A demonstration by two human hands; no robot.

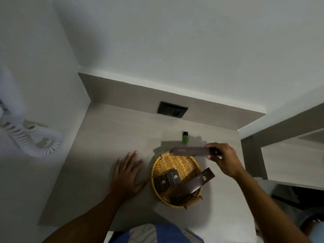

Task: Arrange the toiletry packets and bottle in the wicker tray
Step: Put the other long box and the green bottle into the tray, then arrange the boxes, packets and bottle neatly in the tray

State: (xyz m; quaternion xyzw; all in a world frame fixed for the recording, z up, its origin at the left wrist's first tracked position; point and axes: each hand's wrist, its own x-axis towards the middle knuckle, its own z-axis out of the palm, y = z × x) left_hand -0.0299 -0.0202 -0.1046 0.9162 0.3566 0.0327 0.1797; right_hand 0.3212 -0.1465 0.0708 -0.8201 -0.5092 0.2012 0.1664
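Note:
A round yellow wicker tray [177, 163] sits on the grey counter. Inside it lie two small dark brown packets [166, 179] side by side and one long dark packet [194, 184] set diagonally. My right hand [223, 159] grips the right end of another long dark packet [188, 151], holding it level above the tray's far rim. A small green bottle [185, 137] with a dark cap stands on the counter just behind the tray. My left hand [127, 174] rests flat on the counter to the left of the tray, fingers spread.
A black wall socket [172, 109] sits in the raised back ledge. A white coiled cord [35, 137] hangs on the left wall. A mirror edge [289, 155] stands to the right. The counter [108, 137] is bare to the left of the bottle.

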